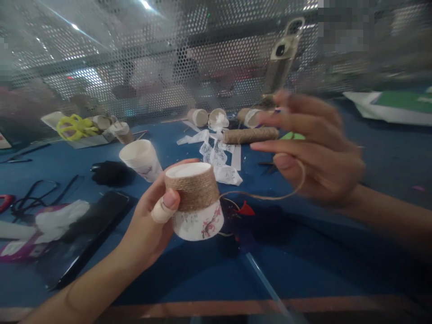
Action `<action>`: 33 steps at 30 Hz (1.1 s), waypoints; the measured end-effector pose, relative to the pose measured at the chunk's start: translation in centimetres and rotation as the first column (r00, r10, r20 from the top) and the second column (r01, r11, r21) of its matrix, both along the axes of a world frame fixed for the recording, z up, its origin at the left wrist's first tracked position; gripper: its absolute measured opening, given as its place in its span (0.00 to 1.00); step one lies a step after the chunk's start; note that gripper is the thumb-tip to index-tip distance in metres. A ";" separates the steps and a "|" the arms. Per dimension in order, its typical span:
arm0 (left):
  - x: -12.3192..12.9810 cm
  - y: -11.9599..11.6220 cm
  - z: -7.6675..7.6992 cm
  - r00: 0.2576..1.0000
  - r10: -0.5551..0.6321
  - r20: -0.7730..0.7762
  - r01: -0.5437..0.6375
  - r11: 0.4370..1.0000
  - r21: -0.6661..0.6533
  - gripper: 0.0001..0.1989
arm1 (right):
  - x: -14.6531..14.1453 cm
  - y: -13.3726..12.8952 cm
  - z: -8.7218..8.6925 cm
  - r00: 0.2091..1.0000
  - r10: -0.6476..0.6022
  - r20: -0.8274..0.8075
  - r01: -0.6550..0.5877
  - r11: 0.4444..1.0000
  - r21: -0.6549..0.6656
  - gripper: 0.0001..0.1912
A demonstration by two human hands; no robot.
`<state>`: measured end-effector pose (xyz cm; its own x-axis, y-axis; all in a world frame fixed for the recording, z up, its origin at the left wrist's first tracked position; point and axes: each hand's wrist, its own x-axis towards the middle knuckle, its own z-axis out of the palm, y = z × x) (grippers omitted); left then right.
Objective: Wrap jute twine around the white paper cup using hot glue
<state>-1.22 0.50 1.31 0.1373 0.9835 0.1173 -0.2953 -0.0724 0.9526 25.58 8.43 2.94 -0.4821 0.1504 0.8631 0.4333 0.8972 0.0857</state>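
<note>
My left hand, with a beige wrap on its thumb, grips a paper cup by its side. The cup is tilted. Brown twine is wound in tight rows round its upper part, while the lower part shows white paper with a pink blossom print. From the wound part a loose length of twine curves right and loops up to my right hand. That hand is raised and slightly blurred, thumb and fingers closed on the twine. Behind the cup lie white lace and a twine roll.
A stack of paper cups stands behind my left hand. A black phone lies at left, near a black pouch. Below the cup is a clear stick beside a red piece. A perforated metal screen borders the back.
</note>
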 end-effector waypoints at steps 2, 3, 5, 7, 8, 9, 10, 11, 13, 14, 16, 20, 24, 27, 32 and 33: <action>-0.1 0.0 0.1 1.000 0.001 0.017 -0.001 1.000 -0.006 0.30 | -0.4 0.2 -0.2 0.997 0.033 0.065 -0.026 0.994 -0.109 0.16; 0.0 0.0 0.2 0.999 0.006 0.032 -0.006 1.000 -0.010 0.29 | -0.6 0.4 -0.3 0.995 0.023 0.098 -0.006 0.986 -0.164 0.13; 0.1 0.0 0.6 0.998 0.018 0.063 -0.017 1.000 -0.018 0.28 | -0.9 0.8 -0.8 0.987 -0.016 0.160 0.054 0.971 -0.235 0.10; 0.4 0.0 1.0 0.995 0.019 0.097 -0.016 1.000 -0.025 0.27 | -1.1 1.1 -1.3 0.979 -0.057 0.196 0.110 0.956 -0.273 0.09; 0.5 0.0 1.2 0.993 0.018 0.120 -0.016 1.000 -0.024 0.27 | -1.2 1.2 -1.5 0.978 -0.077 0.196 0.131 0.950 -0.283 0.09; 0.6 0.0 1.5 0.989 -0.004 0.145 0.008 1.000 -0.029 0.26 | -1.2 1.3 -1.6 0.977 -0.097 0.190 0.150 0.945 -0.289 0.10; 0.7 0.0 1.7 0.986 -0.020 0.165 0.028 0.999 -0.047 0.25 | -1.2 1.2 -1.6 0.976 -0.118 0.181 0.168 0.941 -0.293 0.11; 0.8 0.0 1.9 0.982 -0.033 0.188 0.044 0.997 -0.059 0.24 | -1.3 1.2 -1.6 0.977 -0.133 0.166 0.178 0.939 -0.293 0.11; 0.9 0.0 2.1 0.974 -0.054 0.218 0.074 0.994 -0.084 0.23 | -1.4 0.8 -1.5 0.983 -0.124 0.138 0.160 0.942 -0.293 0.12; 0.9 0.0 2.2 0.970 -0.070 0.231 0.092 0.992 -0.086 0.23 | -1.5 0.6 -1.5 0.985 -0.106 0.134 0.142 0.945 -0.295 0.12; 0.9 0.0 2.1 0.962 -0.108 0.252 0.135 0.987 -0.091 0.23 | -1.6 0.1 -1.4 0.988 -0.053 0.145 0.095 0.950 -0.297 0.13; 0.6 0.0 1.6 0.959 -0.153 0.240 0.182 0.978 -0.102 0.25 | -1.9 -0.6 -1.7 0.986 0.014 0.167 0.037 0.955 -0.296 0.15; 0.2 -0.1 0.9 0.972 -0.162 0.169 0.187 0.972 -0.142 0.24 | -2.4 -1.5 -1.6 0.991 0.100 0.092 -0.065 0.943 -0.327 0.12; 0.2 -0.5 0.5 0.974 -0.184 0.134 0.206 0.964 -0.170 0.27 | -2.8 -2.6 -1.2 0.975 0.217 0.043 -0.170 0.859 -0.483 0.09; 0.5 -1.0 0.4 0.962 -0.264 0.074 0.271 0.955 -0.119 0.32 | -3.2 -4.1 -0.7 0.958 0.287 -0.021 -0.212 0.656 -0.724 0.11; 0.5 -1.0 0.4 0.964 -0.261 0.054 0.266 0.956 -0.121 0.33 | -3.3 -4.2 -0.7 0.956 0.293 -0.030 -0.220 0.640 -0.737 0.10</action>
<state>-0.75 -0.48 1.68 0.3918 0.9200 0.0046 -0.3233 0.1330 0.9369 22.30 4.26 2.21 -0.6634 0.5682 0.4869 0.2002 0.7618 -0.6161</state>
